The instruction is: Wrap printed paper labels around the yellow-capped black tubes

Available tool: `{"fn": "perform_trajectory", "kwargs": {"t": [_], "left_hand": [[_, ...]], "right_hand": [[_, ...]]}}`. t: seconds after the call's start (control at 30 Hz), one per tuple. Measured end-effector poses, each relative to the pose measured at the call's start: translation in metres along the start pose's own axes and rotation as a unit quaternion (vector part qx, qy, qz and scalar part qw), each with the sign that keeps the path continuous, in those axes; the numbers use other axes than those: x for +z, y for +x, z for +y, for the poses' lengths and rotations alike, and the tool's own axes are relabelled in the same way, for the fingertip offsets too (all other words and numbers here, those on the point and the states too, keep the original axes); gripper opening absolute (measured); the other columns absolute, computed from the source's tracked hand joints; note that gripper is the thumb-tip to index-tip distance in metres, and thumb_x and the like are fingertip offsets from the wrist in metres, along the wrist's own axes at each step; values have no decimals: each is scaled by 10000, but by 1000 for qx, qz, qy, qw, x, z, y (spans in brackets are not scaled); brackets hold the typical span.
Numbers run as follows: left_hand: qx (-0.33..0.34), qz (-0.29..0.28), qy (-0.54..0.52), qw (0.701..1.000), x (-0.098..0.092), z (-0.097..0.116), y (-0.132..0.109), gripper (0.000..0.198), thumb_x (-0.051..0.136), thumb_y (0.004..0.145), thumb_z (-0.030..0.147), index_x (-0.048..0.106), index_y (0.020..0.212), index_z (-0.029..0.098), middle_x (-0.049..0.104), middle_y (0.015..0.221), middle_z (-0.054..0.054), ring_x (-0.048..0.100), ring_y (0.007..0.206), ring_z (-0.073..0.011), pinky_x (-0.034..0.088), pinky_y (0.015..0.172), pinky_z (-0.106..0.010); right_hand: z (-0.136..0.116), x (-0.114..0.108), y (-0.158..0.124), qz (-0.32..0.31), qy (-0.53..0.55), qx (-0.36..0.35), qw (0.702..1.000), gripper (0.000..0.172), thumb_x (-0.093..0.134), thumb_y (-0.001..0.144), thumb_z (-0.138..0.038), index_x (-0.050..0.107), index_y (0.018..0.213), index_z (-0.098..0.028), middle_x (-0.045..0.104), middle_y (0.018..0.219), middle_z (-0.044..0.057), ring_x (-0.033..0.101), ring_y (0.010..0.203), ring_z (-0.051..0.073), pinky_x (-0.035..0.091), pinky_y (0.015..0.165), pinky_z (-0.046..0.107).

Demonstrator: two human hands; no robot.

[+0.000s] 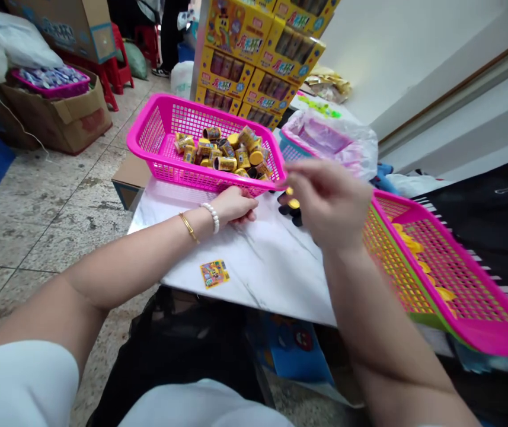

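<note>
My left hand (237, 206) rests on the white marbled table (262, 261) beside the near wall of a pink basket (169, 172). Its fingers are curled, and what they hold, if anything, is hidden. Small yellow cups (226, 163) lie heaped in that basket. My right hand (331, 204), blurred by motion, is raised near the basket's right corner, over the table. Black pieces (297, 220) and yellow caps (294, 203) lie just left of it. A printed yellow card (214, 273) is flat near the table's front edge.
Yellow boxes (230, 71) stand stacked behind the basket. A second pink basket (494, 314) with yellow pieces (414, 244) is at the right. A plastic-lined bin (320, 139) sits at the back right. Cardboard boxes (73, 121) stand on the floor at the left.
</note>
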State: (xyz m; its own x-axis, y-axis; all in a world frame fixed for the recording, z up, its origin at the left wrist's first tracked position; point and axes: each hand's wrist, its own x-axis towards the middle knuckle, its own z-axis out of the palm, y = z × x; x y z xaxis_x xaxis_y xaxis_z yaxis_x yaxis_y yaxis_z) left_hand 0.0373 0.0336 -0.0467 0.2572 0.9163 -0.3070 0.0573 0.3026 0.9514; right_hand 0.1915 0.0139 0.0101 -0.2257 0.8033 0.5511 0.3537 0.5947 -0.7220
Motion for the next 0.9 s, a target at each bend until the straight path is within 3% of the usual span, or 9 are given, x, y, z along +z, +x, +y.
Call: {"fn": "perform_trajectory", "kwargs": {"t": [0.07, 0.13, 0.27, 0.43, 0.53, 0.63, 0.73, 0.8, 0.9], "left_hand": [[19, 10, 23, 999, -2, 0, 3, 173, 579, 857, 124, 598, 686, 137, 575, 498, -16, 423, 378, -84, 321, 432, -239], [40, 10, 57, 998, -2, -1, 4, 188, 615, 846, 138, 587, 659, 140, 596, 514, -22, 440, 378, -82, 318, 427, -226], [77, -32, 126, 988, -2, -6, 4, 237, 657, 851, 180, 600, 626, 136, 640, 553, -41, 475, 379, -79, 306, 403, -199], [72, -29, 142, 987, -4, -3, 1, 339, 698, 864, 251, 575, 568, 141, 626, 522, -38, 442, 348, -73, 297, 384, -204], [39, -40, 104, 993, -6, 1, -2, 407, 713, 866, 422, 593, 605, 135, 624, 523, -44, 475, 364, -86, 318, 384, -207], [-19, -112, 35, 993, -6, 3, -5, 552, 651, 828, 657, 649, 715, 117, 665, 588, -79, 547, 419, -107, 354, 392, -206], [-4, -186, -41, 982, -6, 3, -7, 567, 752, 718, 671, 665, 746, 111, 685, 652, -76, 560, 458, -90, 360, 403, -189], [32, -172, -66, 982, -5, 5, -8, 476, 848, 673, 549, 656, 720, 115, 649, 608, -27, 528, 440, -67, 354, 405, -176], [53, -71, -65, 994, -1, 9, -9, 343, 818, 759, 404, 641, 685, 119, 569, 501, 28, 463, 378, -50, 354, 397, -173]], "right_hand": [[-11, 14, -47, -77, -49, -42, 995, 178, 704, 910, -248, 783, 1055, -316, 746, 861, 24, 714, 726, 194, 644, 675, 369], [-15, 31, -89, -177, -57, -53, 981, 228, 746, 876, -272, 777, 1100, -303, 743, 980, 66, 711, 795, 235, 638, 713, 406], [-7, 61, -126, -215, -59, -76, 972, 118, 726, 890, -316, 798, 966, -261, 719, 954, 87, 652, 835, 249, 595, 741, 420], [3, 59, -118, -179, -31, -61, 981, 141, 663, 935, -296, 796, 894, -271, 647, 872, 46, 630, 790, 184, 562, 719, 341], [14, 32, -101, -74, -53, -62, 994, 128, 700, 907, -273, 811, 962, -304, 581, 870, 34, 601, 746, 154, 536, 661, 302], [30, -3, -75, 7, -105, -103, 989, 113, 759, 854, -276, 823, 931, -327, 529, 793, 19, 544, 674, 145, 486, 585, 298], [41, -25, -51, -32, -111, -110, 987, 69, 774, 831, -329, 823, 879, -319, 552, 766, 21, 554, 672, 154, 499, 595, 311], [45, -26, -43, -26, -70, -72, 995, 139, 788, 812, -374, 806, 926, -296, 603, 825, 32, 593, 728, 164, 542, 658, 323], [49, -14, -45, 59, 87, 78, 991, 381, 759, 806, -529, 729, 1063, -249, 643, 915, 43, 637, 758, 166, 573, 625, 306]]}}
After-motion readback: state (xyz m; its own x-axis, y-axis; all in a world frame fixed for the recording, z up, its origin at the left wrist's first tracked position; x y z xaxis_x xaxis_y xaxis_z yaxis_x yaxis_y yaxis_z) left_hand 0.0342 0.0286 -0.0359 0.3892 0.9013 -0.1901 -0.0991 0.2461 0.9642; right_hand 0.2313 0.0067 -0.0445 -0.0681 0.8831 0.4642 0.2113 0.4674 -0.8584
